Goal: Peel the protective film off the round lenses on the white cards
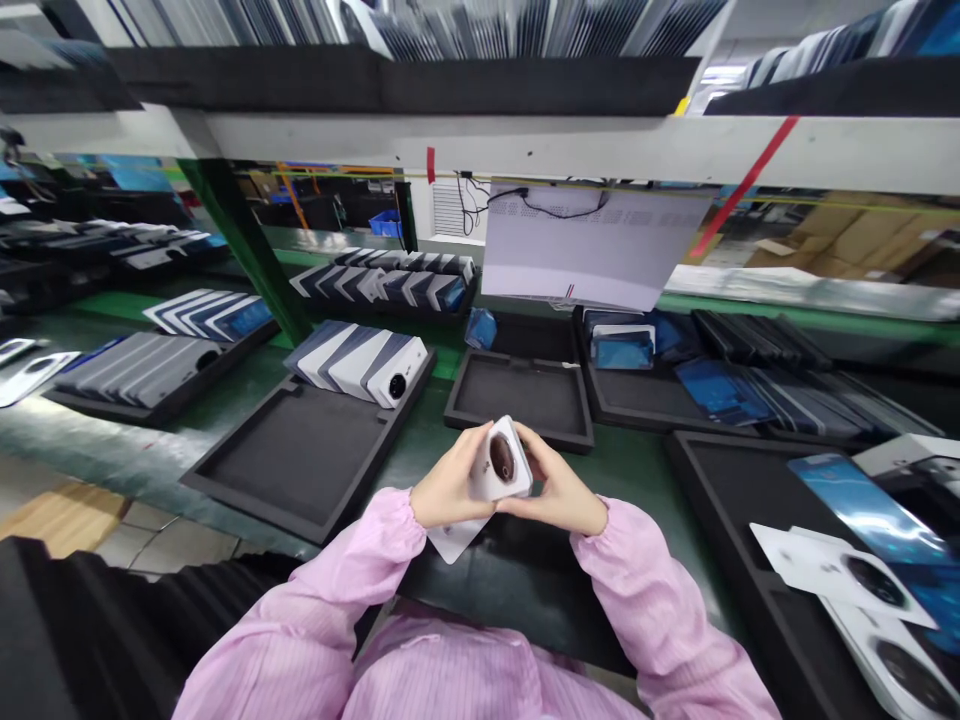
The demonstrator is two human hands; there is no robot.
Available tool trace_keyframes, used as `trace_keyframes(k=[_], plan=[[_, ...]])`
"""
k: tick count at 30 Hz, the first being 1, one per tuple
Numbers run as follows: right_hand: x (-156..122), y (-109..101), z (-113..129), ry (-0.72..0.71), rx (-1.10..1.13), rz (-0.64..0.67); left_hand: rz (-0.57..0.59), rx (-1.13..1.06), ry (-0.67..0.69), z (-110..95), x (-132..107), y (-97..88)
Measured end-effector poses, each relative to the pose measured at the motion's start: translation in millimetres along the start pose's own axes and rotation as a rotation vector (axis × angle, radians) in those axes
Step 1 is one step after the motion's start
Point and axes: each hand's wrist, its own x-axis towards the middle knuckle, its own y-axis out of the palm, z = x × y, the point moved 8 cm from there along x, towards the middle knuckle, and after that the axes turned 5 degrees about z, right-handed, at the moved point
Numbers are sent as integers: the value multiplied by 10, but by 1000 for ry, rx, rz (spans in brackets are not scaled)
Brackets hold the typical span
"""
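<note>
Between my two hands stands a white phone back cover (487, 480) with a big round dark camera area, tilted up over the bench. My left hand (447, 484) grips its left side, and my right hand (559, 488) holds its right edge with the thumb along the bottom. Whether it is one cover or more pressed together, I cannot tell. Another white cover (454, 541) lies partly hidden beneath my left hand on the dark bench.
Left of my hands is a black foam tray (300, 455) with a row of white and dark covers (356, 362) at its back. A smaller black tray (517, 395) sits ahead. On the right, another tray (720, 490) bears white covers (844, 575) and blue film-covered sheets (874, 505). A shelf (450, 135) crosses above.
</note>
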Motion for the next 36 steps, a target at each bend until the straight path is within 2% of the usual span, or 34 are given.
trace_keyframes(k=[3,6,8,10,13,15,17,19,20,22,25,27,29,33,36], plan=[[82,76,192,-150,-184,78,44,-49,91,-61,-27,-13],[199,167,360,-306,-347,112,22,33,87,-15,-57,-46],[312,232,411,-389,-439,111,-47,145,54,65,-81,-153],[476,307,396,-470,-561,115,-135,233,-37,211,-122,-367],[871,351,241,-548,-751,64,-214,197,-238,533,-234,-825],[1209,347,60,-549,-816,9,-273,60,-369,769,-335,-1151],[1524,396,-156,-535,-839,-3,-395,-136,-489,997,-448,-1423],[1735,494,-351,-533,-830,-22,-475,-309,-566,1172,-511,-1528],[1786,551,-427,-542,-816,-49,-475,-373,-587,1233,-509,-1513],[1786,670,-541,-568,-783,-121,-401,-463,-608,1310,-451,-1382],[1633,808,-630,-588,-761,-213,-272,-536,-603,1344,-324,-1154],[1513,836,-626,-592,-753,-245,-249,-524,-591,1347,-249,-1121],[1431,822,-593,-575,-749,-226,-271,-456,-587,1360,-181,-1221],[1355,664,-563,-440,-737,-157,-334,-128,-650,1444,-7,-1661],[1265,457,-599,-292,-680,-199,-269,171,-755,1546,171,-1830]])
